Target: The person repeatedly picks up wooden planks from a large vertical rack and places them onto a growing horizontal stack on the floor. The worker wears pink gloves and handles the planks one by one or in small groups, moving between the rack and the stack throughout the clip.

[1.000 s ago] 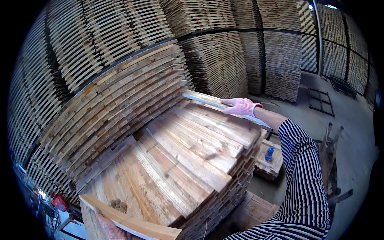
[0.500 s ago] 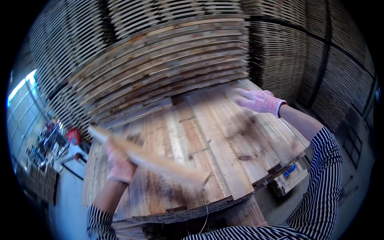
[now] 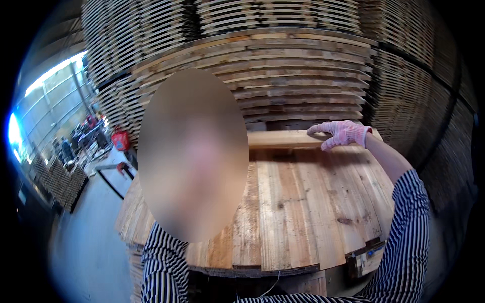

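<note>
Head view. Right hand (image 3: 343,135), in a pink-and-white knitted glove, grips the right end of a long pale wooden board (image 3: 280,139): thumb at the near edge, fingers over the top and far side. The board runs leftward from this grip and passes behind a blurred oval patch (image 3: 193,156); its left end cannot be seen. Left hand lies hidden under that patch; cannot tell whether it is open or closed, or on what. Its black-and-white striped sleeve (image 3: 164,262) shows below.

Nearer than the grip: a broad layer of brown, knotted wooden planks (image 3: 283,212), side by side, topping a low stack. A dark shadow band falls on it along the board's near side. Just beyond the grip: a wide stack of rough-edged timber (image 3: 303,76) in many courses, with taller stacks of spaced slats (image 3: 283,15) behind.

Far left of the grip: a bright red object (image 3: 121,140), possibly a container; contents cannot be made out. Below it, pale grey floor (image 3: 101,237). Nearer and slightly right of the grip: a small wooden pile (image 3: 371,262), partly covered by the planks.
</note>
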`<state>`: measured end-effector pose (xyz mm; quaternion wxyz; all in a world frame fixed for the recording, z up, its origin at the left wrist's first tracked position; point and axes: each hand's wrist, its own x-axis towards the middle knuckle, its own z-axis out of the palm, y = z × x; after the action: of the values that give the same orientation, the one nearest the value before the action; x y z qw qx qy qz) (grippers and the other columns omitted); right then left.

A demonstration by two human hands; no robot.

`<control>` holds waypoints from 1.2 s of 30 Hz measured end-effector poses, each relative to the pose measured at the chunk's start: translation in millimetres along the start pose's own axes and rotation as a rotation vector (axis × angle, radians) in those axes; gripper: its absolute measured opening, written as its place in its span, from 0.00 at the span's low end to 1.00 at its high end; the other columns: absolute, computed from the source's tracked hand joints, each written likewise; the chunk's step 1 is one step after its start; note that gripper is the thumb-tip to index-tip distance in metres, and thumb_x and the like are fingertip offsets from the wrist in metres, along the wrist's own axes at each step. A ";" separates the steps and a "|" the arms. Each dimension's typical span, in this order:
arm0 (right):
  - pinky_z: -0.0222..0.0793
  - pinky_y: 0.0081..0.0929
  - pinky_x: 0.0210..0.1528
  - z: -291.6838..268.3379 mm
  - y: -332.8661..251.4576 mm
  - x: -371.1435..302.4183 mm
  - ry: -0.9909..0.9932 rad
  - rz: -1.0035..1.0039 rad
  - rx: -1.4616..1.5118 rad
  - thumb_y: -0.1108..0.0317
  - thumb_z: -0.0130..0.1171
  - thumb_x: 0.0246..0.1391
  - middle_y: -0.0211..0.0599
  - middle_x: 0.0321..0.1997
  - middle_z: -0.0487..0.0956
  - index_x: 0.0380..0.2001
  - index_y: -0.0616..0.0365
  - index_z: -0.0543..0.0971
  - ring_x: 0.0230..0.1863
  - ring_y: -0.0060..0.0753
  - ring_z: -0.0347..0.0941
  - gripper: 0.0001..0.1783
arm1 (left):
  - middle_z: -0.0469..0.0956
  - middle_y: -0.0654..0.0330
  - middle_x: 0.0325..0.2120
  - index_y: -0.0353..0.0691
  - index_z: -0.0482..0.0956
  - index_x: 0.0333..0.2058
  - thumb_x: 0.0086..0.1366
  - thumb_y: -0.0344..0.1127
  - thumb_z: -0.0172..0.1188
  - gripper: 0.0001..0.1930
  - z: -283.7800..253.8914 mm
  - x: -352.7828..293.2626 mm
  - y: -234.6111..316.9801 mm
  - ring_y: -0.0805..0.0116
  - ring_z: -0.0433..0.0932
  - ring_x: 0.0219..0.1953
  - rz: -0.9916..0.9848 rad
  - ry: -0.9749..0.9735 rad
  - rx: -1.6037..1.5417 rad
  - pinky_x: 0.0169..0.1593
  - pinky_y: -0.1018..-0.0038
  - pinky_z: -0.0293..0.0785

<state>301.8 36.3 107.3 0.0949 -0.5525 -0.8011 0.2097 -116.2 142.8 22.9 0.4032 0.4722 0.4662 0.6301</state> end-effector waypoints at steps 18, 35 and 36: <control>0.68 0.35 0.66 -5.0 130.2 13.1 0.131 0.118 -0.228 0.65 0.65 0.42 0.40 0.67 0.75 0.68 0.38 0.70 0.64 0.44 0.72 0.44 | 0.69 0.44 0.64 0.44 0.72 0.63 0.60 0.67 0.57 0.41 72.2 87.3 -28.2 0.45 0.68 0.65 0.519 -0.527 1.405 0.65 0.58 0.67; 0.57 0.27 0.71 3.9 100.2 19.2 0.095 0.157 0.099 0.73 0.55 0.38 0.44 0.65 0.73 0.68 0.60 0.68 0.70 0.39 0.64 0.45 | 0.63 0.44 0.68 0.37 0.61 0.69 0.66 0.66 0.56 0.45 -118.0 43.5 60.8 0.49 0.61 0.71 0.683 -0.624 1.191 0.73 0.63 0.55; 0.53 0.27 0.73 4.2 117.2 22.8 0.107 0.096 0.202 0.74 0.53 0.39 0.46 0.66 0.71 0.68 0.63 0.66 0.71 0.40 0.62 0.45 | 0.65 0.45 0.68 0.37 0.63 0.69 0.66 0.66 0.56 0.44 -164.1 27.9 76.8 0.50 0.62 0.70 0.593 -0.564 1.179 0.73 0.64 0.56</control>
<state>390.8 91.7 50.1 0.1827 -0.5882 -0.7423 0.2638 -287.2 116.9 83.8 -0.0021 0.8631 0.4591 0.2107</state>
